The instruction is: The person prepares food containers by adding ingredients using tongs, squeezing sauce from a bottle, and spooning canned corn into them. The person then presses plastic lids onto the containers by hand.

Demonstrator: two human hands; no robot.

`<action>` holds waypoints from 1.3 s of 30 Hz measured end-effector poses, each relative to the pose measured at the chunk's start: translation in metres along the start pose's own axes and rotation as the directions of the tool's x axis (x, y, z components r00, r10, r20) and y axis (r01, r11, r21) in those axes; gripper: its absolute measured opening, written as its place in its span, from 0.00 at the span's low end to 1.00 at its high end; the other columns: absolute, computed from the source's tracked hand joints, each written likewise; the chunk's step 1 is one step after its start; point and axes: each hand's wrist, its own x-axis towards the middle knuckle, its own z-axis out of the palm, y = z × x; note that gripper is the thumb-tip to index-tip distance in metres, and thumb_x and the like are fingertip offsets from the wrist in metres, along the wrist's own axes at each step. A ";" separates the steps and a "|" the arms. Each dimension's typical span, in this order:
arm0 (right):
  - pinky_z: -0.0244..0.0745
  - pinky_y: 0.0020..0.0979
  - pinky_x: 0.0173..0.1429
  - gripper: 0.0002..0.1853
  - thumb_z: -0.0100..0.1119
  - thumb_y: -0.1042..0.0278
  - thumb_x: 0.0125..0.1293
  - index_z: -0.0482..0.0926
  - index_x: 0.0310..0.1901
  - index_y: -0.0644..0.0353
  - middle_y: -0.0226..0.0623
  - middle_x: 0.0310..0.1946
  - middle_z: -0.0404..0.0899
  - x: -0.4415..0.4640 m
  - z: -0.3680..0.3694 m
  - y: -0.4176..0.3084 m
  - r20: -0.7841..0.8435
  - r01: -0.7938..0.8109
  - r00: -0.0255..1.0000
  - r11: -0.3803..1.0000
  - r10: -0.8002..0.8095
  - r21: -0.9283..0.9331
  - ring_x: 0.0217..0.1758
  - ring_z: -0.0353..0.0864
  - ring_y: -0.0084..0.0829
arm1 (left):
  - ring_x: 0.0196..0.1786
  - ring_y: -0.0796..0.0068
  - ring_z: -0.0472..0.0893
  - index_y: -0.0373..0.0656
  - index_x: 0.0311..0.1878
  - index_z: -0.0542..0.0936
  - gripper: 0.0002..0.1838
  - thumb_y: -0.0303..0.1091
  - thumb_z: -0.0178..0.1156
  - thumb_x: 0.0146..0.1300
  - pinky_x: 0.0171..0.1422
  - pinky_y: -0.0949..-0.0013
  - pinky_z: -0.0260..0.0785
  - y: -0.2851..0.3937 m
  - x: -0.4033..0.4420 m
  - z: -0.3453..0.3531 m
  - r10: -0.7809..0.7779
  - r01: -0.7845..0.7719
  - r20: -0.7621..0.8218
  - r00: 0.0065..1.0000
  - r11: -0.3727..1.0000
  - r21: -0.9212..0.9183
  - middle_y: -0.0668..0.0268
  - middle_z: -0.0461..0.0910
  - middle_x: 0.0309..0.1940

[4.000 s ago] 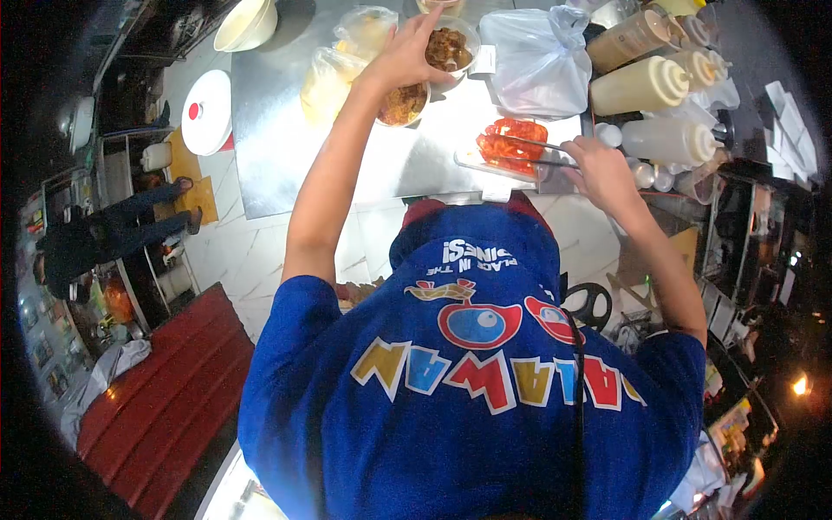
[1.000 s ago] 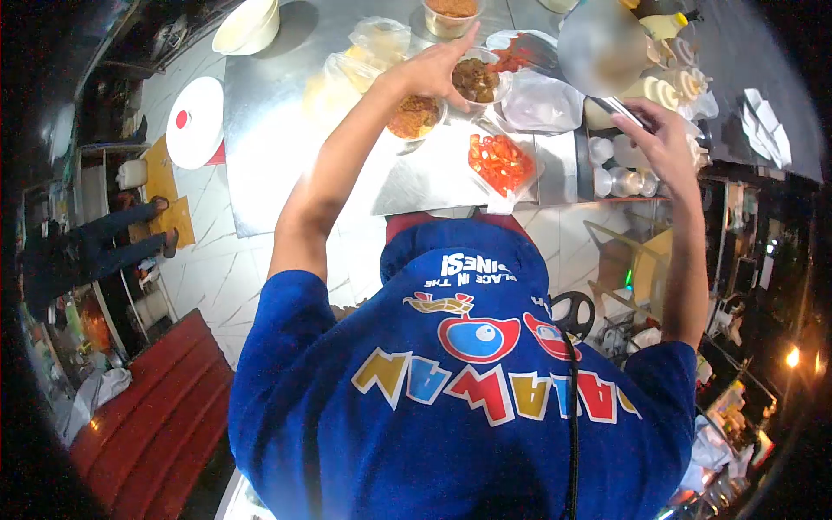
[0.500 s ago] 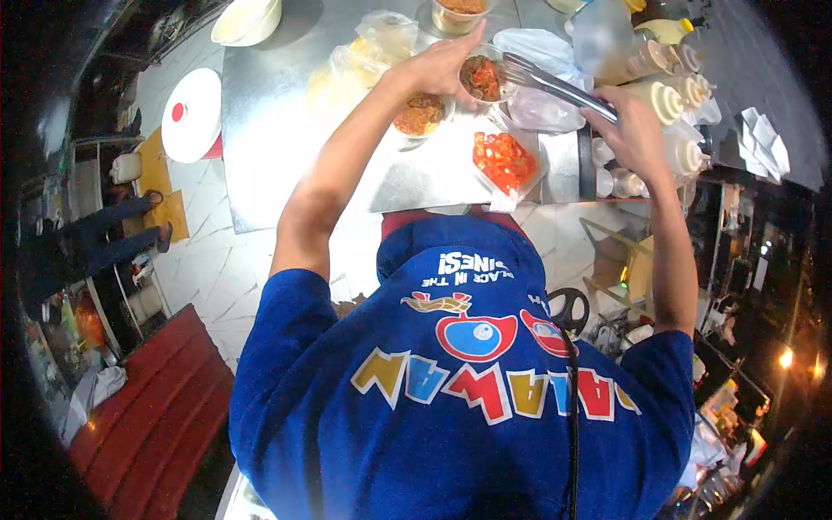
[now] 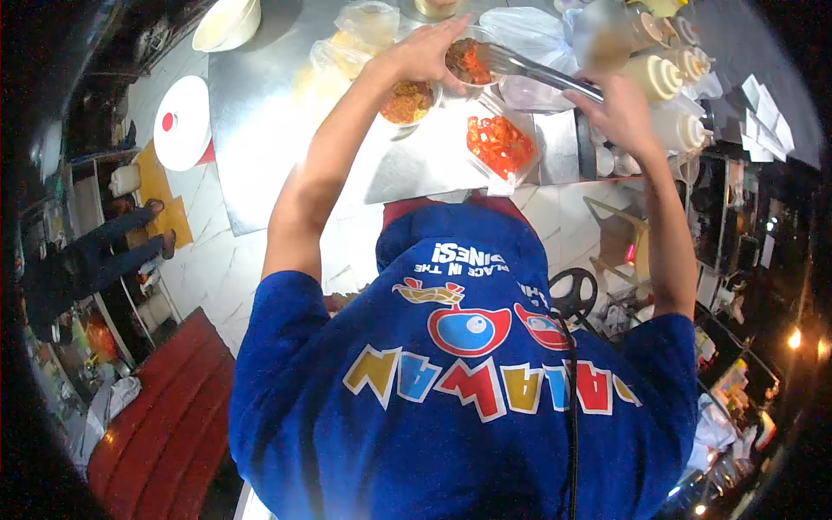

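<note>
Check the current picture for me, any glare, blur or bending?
Head view: glare whitens much of the metal table; head view, edges: dark borders and a curved, wide-angle look; head view, upper right: a soft blurred patch beside the bottles; head view, upper middle: red food and the tongs in the right hand read fairly clearly.

Metal tongs (image 4: 544, 73) at round bowl (image 4: 476, 84)

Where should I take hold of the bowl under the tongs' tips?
Probably around the bowl at its outer wall, from the left: it is round, open-topped and holds food, the left hand curves around that side, and the tongs reach in from the right.
</note>
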 end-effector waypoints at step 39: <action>0.66 0.25 0.31 0.17 0.71 0.59 0.64 0.84 0.43 0.67 0.28 0.26 0.79 -0.157 0.086 0.021 0.190 -0.460 0.882 0.693 0.432 0.555 0.27 0.71 0.18 | 0.75 0.51 0.65 0.43 0.78 0.57 0.65 0.57 0.79 0.38 0.80 0.52 0.53 0.002 0.001 0.006 -0.006 0.010 -0.060 0.998 0.997 0.072 0.47 0.65 0.73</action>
